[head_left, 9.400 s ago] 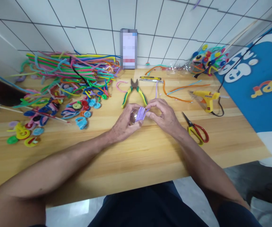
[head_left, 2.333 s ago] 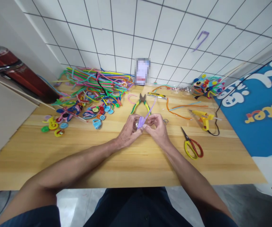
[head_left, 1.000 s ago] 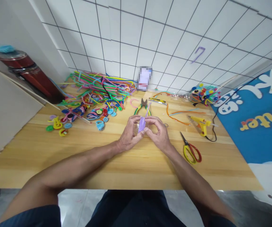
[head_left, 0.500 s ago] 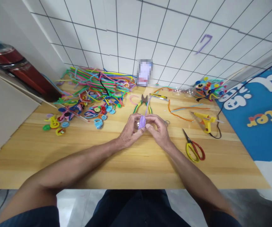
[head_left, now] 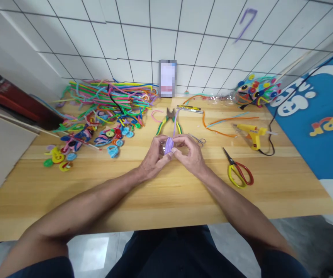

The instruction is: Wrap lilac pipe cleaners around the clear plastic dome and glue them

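My left hand [head_left: 152, 159] is closed around a clear, rounded plastic piece [head_left: 162, 149], possibly a ball. Several turns of purple pipe cleaner [head_left: 169, 145] wrap that piece side by side, and one loose end sticks up and away from me. On the other side, my right hand [head_left: 191, 155] has its thumb and fingers pressed to the purple turns. Just beyond the fingers lie pliers [head_left: 170, 114] with green and yellow handles, jaws pointing to the wall. A small pair of metal scissors [head_left: 200, 141] rests beside my right knuckles.
Bundled pipe cleaners [head_left: 97, 94] and coiled pieces [head_left: 114, 135] fill the back left. Red-and-yellow-handled scissors [head_left: 238, 172] and a yellow glue gun [head_left: 252, 135] with a cord lie right. A phone [head_left: 167, 79] leans on the wall, near a cutter knife [head_left: 189, 107].
The view has tilted and turned slightly, so the table sits differently in it. Both hands keep the purple-wrapped piece between them, with hardly any change in grip.
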